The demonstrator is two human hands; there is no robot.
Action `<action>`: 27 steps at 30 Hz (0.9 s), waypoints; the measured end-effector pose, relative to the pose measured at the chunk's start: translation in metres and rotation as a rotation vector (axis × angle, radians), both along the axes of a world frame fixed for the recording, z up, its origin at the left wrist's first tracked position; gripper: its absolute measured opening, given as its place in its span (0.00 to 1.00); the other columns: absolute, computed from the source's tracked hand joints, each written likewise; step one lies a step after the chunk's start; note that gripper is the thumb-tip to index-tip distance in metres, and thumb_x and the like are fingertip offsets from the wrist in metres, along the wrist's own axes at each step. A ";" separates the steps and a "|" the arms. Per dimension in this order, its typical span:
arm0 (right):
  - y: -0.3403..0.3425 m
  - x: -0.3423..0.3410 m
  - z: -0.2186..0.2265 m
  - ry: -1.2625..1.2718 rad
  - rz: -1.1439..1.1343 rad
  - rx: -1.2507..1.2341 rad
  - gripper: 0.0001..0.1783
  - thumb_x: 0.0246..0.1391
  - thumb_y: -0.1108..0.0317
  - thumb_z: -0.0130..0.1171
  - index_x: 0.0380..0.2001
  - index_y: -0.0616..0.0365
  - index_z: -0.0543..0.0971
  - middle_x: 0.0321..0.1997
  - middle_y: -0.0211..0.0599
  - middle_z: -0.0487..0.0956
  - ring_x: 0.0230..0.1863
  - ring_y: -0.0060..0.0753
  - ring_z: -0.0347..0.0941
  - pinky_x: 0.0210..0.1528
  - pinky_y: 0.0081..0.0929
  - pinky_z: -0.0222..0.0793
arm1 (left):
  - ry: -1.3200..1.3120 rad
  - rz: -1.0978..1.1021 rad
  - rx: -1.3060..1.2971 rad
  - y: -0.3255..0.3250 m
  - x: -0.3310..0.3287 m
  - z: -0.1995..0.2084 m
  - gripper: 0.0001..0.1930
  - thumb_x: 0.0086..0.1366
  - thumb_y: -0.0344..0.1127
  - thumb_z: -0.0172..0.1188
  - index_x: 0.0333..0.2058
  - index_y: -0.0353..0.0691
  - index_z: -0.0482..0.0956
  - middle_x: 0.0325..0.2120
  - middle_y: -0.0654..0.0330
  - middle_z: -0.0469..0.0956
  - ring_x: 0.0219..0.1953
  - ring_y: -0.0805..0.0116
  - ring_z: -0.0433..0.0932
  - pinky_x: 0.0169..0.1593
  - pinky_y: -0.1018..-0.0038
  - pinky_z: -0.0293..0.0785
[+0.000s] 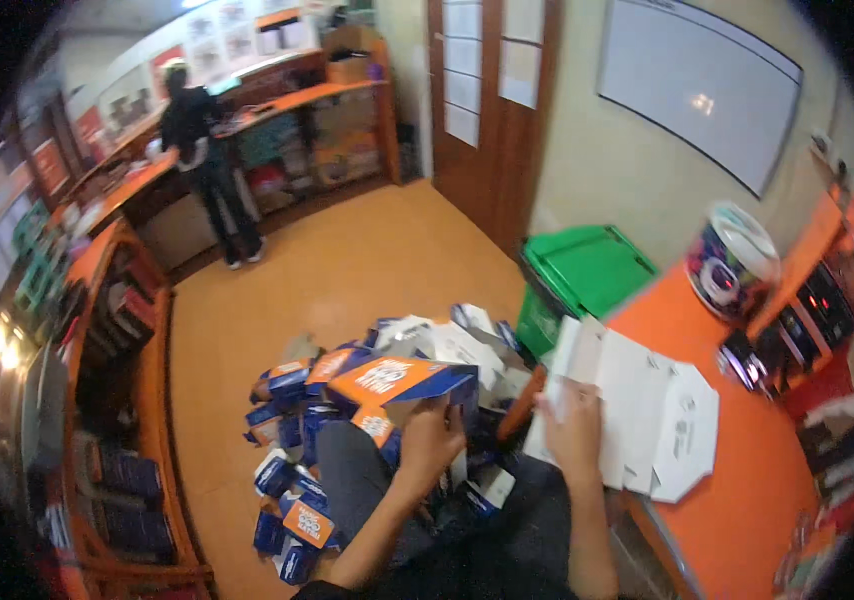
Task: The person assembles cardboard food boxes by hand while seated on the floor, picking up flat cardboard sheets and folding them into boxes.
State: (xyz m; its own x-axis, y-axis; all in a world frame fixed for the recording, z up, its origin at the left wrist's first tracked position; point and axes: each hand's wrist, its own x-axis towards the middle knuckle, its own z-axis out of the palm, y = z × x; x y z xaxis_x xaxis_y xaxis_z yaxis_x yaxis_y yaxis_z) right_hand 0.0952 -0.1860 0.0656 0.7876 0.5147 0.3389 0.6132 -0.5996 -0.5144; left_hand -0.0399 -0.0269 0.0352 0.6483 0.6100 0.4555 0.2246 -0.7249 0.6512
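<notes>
Orange-and-blue carton (pixel 392 381) left, white flattened carton (pixel 637 405) right

The left hand (pixel 432 440) has its grip closed on the near edge of the orange-and-blue carton, tilted above the carton pile (pixel 309 522); that hold seems to leave the printed face uncovered. The right hand (pixel 575 428) rests on the white flattened carton's left part, though I cannot tell whether its grip pinches the card. The orange tabletop (pixel 747 530) probably bears most of this carton's weight, since its left part overhangs the edge.
</notes>
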 end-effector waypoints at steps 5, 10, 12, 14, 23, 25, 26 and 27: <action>-0.016 0.034 -0.022 0.174 -0.303 -0.301 0.39 0.48 0.49 0.63 0.56 0.63 0.66 0.60 0.70 0.62 0.64 0.68 0.54 0.66 0.51 0.51 | 0.209 0.004 0.024 0.008 0.037 -0.032 0.30 0.58 0.35 0.57 0.57 0.27 0.60 0.43 0.36 0.69 0.41 0.34 0.71 0.44 0.52 0.71; -0.044 0.047 -0.024 0.264 -0.102 -0.046 0.24 0.49 0.61 0.62 0.46 0.65 0.75 0.49 0.61 0.74 0.54 0.59 0.69 0.55 0.44 0.64 | -0.100 -0.298 -0.002 -0.047 0.046 -0.024 0.25 0.57 0.30 0.59 0.54 0.36 0.68 0.45 0.42 0.71 0.46 0.44 0.72 0.49 0.57 0.70; -0.054 0.055 -0.032 0.278 -0.014 0.096 0.18 0.50 0.65 0.60 0.41 0.67 0.77 0.43 0.58 0.78 0.47 0.56 0.74 0.50 0.42 0.69 | -0.146 -0.380 0.035 -0.066 0.057 -0.019 0.25 0.62 0.34 0.55 0.58 0.38 0.66 0.51 0.44 0.69 0.53 0.46 0.69 0.55 0.57 0.66; -0.057 0.055 -0.031 0.181 -0.082 0.242 0.10 0.50 0.72 0.56 0.34 0.68 0.79 0.31 0.54 0.80 0.34 0.53 0.77 0.39 0.41 0.72 | -0.174 -0.542 0.115 -0.084 0.064 -0.012 0.25 0.67 0.39 0.49 0.61 0.40 0.61 0.58 0.47 0.63 0.63 0.49 0.60 0.64 0.56 0.57; -0.103 0.101 -0.066 0.326 0.026 0.717 0.05 0.43 0.82 0.59 0.21 0.61 0.75 0.21 0.26 0.72 0.23 0.20 0.65 0.26 0.19 0.63 | -0.090 -0.859 0.078 -0.121 0.097 -0.015 0.27 0.71 0.47 0.39 0.66 0.49 0.53 0.67 0.58 0.53 0.70 0.58 0.47 0.68 0.47 0.38; -0.098 0.086 -0.052 0.655 -0.113 0.774 0.07 0.48 0.71 0.65 0.26 0.63 0.77 0.25 0.28 0.75 0.27 0.21 0.68 0.32 0.20 0.64 | 0.060 -0.855 0.099 -0.110 0.091 -0.030 0.26 0.71 0.49 0.40 0.65 0.53 0.57 0.63 0.57 0.61 0.69 0.57 0.52 0.67 0.46 0.40; -0.091 0.070 -0.034 0.774 -0.177 0.922 0.11 0.49 0.68 0.65 0.31 0.64 0.78 0.28 0.29 0.76 0.30 0.21 0.68 0.35 0.20 0.64 | 0.071 -0.767 0.222 -0.105 0.085 -0.035 0.26 0.70 0.51 0.41 0.65 0.54 0.58 0.61 0.56 0.64 0.67 0.56 0.56 0.67 0.46 0.41; -0.103 0.071 -0.031 0.827 -0.239 1.040 0.10 0.50 0.69 0.64 0.34 0.63 0.79 0.30 0.29 0.76 0.32 0.20 0.68 0.36 0.19 0.63 | 0.132 -0.752 0.143 -0.103 0.082 -0.027 0.26 0.70 0.51 0.41 0.64 0.53 0.61 0.60 0.58 0.67 0.67 0.57 0.56 0.68 0.48 0.37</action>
